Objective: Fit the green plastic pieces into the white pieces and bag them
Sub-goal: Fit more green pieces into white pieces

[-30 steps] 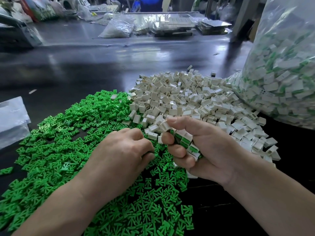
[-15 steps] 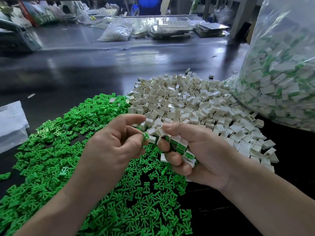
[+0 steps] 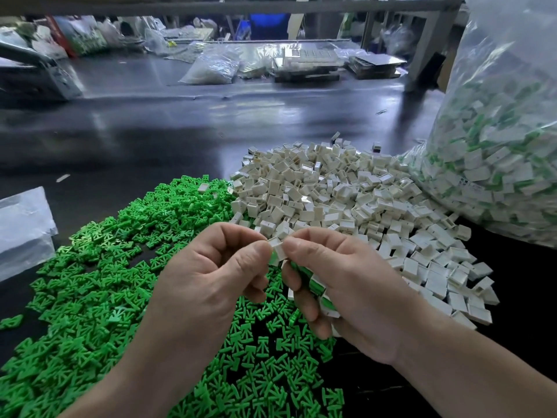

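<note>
Left hand (image 3: 211, 279) and right hand (image 3: 349, 294) pinch one white piece (image 3: 278, 248) between them; the right palm also cups finished pieces (image 3: 316, 289). Parts seem light, rigid and slick: best gripped on the flat sides. Below lies the green pile (image 3: 99, 282); white pile (image 3: 346, 200) and bag (image 3: 497, 152) sit beyond.

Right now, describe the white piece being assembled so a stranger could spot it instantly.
Find the big heap of white pieces, then come nearer to where the left hand and right hand meet. The white piece sits pinched between their fingertips; unlike the heaped ones, it is lifted off the table.
</note>
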### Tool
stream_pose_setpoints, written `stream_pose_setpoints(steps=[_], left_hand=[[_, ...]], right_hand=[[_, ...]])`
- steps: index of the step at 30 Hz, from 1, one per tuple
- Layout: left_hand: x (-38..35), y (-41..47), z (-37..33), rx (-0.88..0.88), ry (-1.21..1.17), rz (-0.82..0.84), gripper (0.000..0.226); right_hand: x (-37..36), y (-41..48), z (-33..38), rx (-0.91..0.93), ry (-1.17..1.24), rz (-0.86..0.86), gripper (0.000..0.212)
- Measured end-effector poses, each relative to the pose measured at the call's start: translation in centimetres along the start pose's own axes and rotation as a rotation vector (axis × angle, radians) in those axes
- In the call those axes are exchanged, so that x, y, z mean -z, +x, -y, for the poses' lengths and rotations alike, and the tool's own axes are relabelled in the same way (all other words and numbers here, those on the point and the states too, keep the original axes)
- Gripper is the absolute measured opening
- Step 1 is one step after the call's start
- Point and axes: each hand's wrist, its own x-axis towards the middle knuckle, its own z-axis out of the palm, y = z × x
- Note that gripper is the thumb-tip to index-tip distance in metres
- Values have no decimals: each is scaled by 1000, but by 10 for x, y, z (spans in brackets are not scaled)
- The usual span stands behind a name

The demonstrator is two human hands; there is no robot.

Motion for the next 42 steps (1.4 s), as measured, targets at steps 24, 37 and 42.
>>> stream_pose_setpoints(steps=[24,37,42], left_hand=[[-6,-3,0,-20,-67,-41,4],[-5,-3,-7,146,-585,371,45],[-11,-5,-4,128,-625,335,44]], right_hand=[[1,-1,-5,224,-192,-55,16],[1,-3,-2,115,12,132,28],[2,-4,0,93,20,147,33]])
